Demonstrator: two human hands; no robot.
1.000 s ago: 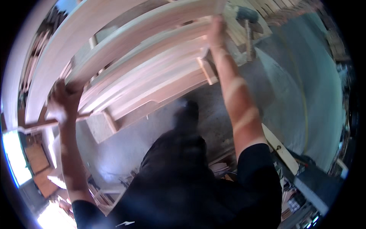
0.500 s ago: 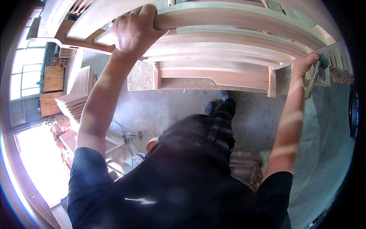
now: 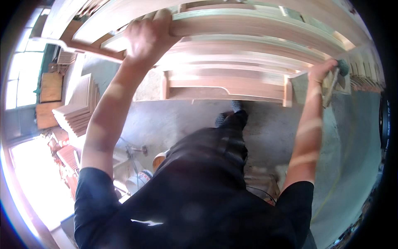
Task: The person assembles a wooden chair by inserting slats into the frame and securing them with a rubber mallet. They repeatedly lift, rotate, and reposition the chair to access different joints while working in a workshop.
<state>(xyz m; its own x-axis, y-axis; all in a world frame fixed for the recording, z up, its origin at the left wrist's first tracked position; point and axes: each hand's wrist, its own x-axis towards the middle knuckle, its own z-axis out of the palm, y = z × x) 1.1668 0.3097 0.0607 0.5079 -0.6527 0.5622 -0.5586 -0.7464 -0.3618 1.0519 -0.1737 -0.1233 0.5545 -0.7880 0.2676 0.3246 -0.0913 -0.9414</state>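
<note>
A large pale wooden frame [image 3: 248, 45] with several curved slats fills the top of the head view, held up in front of me. My left hand [image 3: 147, 35] grips one of its upper rails, fingers wrapped over the edge. My right hand [image 3: 321, 70] holds the frame's right end, close to a hammer [image 3: 333, 83] with a wooden handle that hangs beside it. My dark trousers and one shoe [image 3: 232, 116] show below on the grey concrete floor [image 3: 356, 137].
A stack of wooden panels [image 3: 78, 108] stands at the left near a bright window. Small tools and a round container [image 3: 159, 159] lie on the floor by my left leg. More wooden slats [image 3: 365, 76] line the right side.
The frame has swung from slanting at my left to lying level in front of me. My left hand has shifted up onto an upper rail; my right hand stays at the right end.
</note>
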